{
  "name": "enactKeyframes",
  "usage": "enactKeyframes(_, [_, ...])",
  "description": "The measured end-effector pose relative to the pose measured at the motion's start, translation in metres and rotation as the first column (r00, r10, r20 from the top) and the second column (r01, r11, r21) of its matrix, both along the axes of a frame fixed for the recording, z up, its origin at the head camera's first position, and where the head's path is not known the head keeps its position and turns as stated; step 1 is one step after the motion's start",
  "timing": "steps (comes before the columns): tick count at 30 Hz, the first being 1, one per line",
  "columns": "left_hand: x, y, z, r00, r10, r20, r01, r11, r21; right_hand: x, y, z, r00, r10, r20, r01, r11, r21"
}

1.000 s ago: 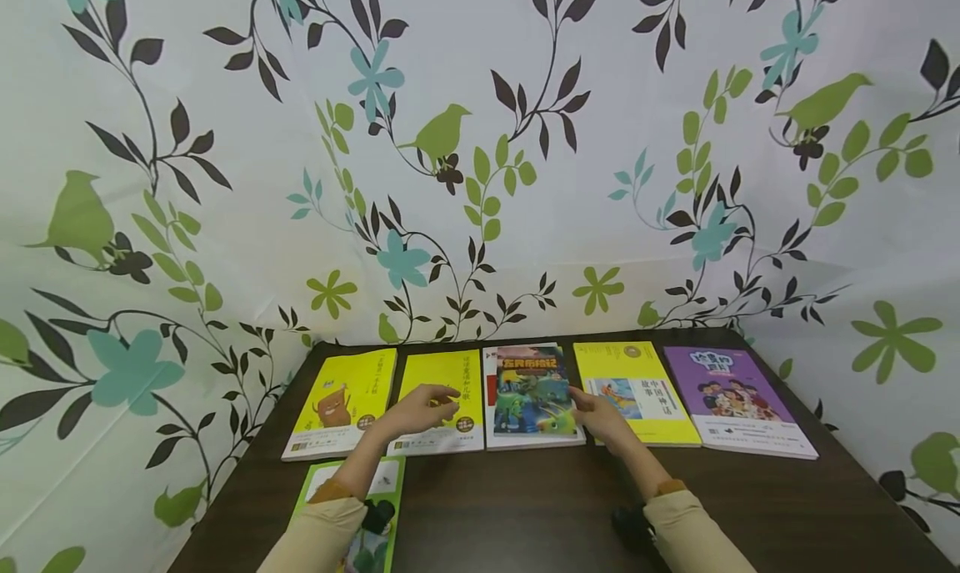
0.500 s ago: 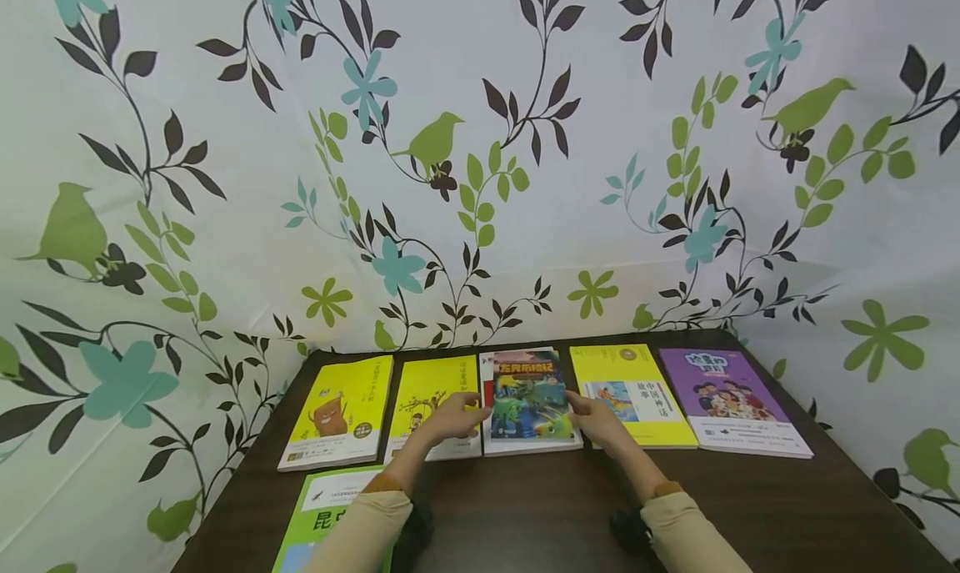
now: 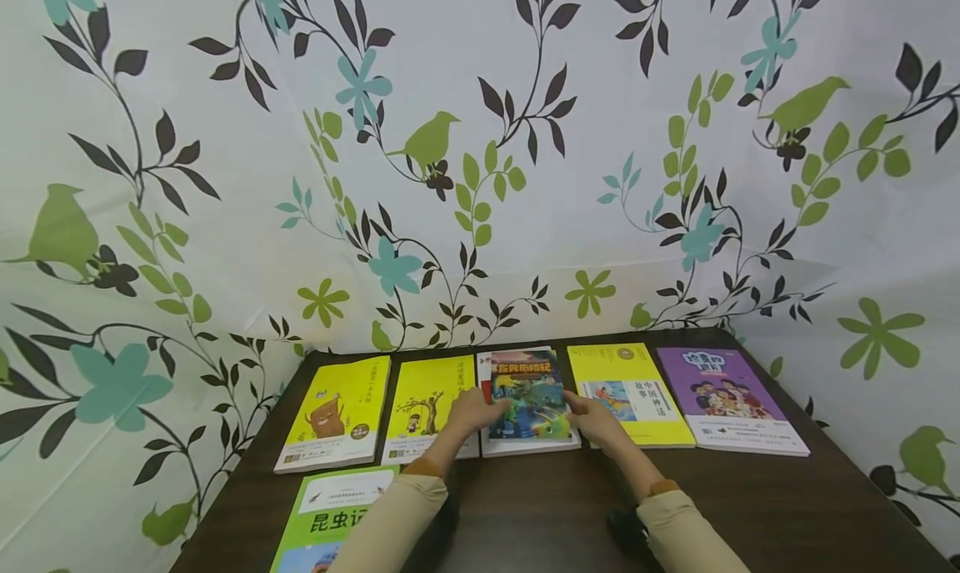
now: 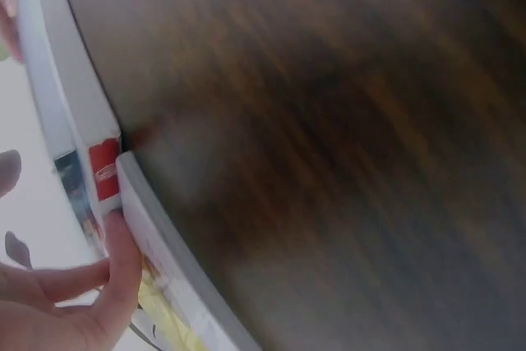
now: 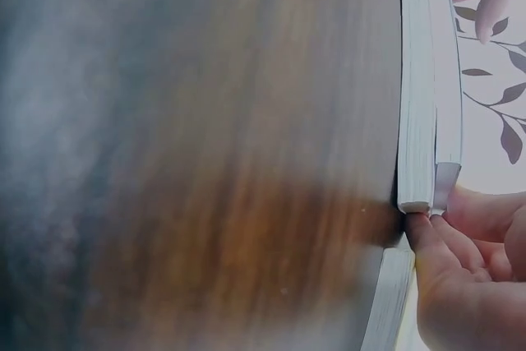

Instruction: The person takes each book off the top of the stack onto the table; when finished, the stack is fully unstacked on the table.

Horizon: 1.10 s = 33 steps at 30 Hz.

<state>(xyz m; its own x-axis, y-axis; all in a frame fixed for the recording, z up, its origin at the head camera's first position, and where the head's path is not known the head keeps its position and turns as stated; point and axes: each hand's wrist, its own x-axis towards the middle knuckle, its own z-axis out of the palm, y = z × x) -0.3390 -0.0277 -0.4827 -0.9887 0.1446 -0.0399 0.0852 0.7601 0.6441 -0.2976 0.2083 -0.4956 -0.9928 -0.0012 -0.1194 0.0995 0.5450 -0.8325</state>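
Observation:
A smaller colourful book [image 3: 531, 394] lies on a larger white book [image 3: 529, 449] at the centre back of the table. My left hand [image 3: 471, 414] is at the stack's left edge, its thumb over the cover. In the left wrist view a bent fingertip touches the lower book's end by a red patch [image 4: 104, 168]. My right hand [image 3: 600, 419] holds the stack's right edge. The right wrist view has its fingers [image 5: 436, 252] curled against the end of the lower book [image 5: 417, 121], thumb by the upper book [image 5: 448, 104].
Two yellow books [image 3: 333, 410], [image 3: 420, 402] lie to the left, the nearer one beside my left hand. To the right are a yellow book [image 3: 626, 389] and a purple book [image 3: 727, 398]. A green book [image 3: 330, 519] lies in front at left, partly under my left sleeve.
My left hand has moved right from above the second yellow book to the left edge of the stacked books. The right hand stays at their right edge. The view has shifted slightly.

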Motion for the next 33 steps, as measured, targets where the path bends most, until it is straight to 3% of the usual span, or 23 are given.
enactKeyframes(6, [0.002,0.009,-0.001,0.993,0.09,-0.076,-0.099,0.987,-0.127,0.001,-0.003,0.006,1.0,0.0,-0.006,0.0,1.0,0.003])
enactKeyframes(14, [0.002,0.01,0.005,0.979,0.19,-0.075,-0.194,0.98,-0.047,0.0,-0.003,0.005,0.997,-0.058,0.044,0.054,0.993,0.104])
enactKeyframes(17, [-0.002,0.003,0.008,0.981,0.191,-0.021,-0.191,0.981,-0.021,0.0,-0.004,0.004,0.999,-0.046,0.022,0.044,0.993,0.113])
enactKeyframes(19, [-0.004,-0.004,0.01,0.984,0.17,0.057,-0.172,0.984,0.034,0.0,-0.005,0.003,0.999,-0.032,0.006,0.031,0.994,0.103])
enactKeyframes(23, [-0.009,-0.018,0.013,0.973,0.047,0.227,-0.094,0.975,0.2,0.002,-0.004,0.0,1.0,-0.018,0.004,0.017,0.994,0.107])
enactKeyframes(25, [-0.012,-0.024,0.014,0.956,-0.039,0.29,-0.048,0.957,0.285,0.001,-0.003,0.0,1.0,-0.018,0.008,0.017,0.994,0.108])
enactKeyframes(28, [-0.013,-0.03,0.017,0.919,-0.148,0.364,-0.022,0.906,0.423,0.001,-0.002,0.003,1.0,-0.021,0.01,0.02,0.995,0.095])
enactKeyframes(33, [-0.004,-0.031,0.01,0.857,-0.206,0.472,-0.137,0.792,0.594,0.004,-0.001,0.004,1.0,0.008,-0.015,-0.007,0.998,0.064])
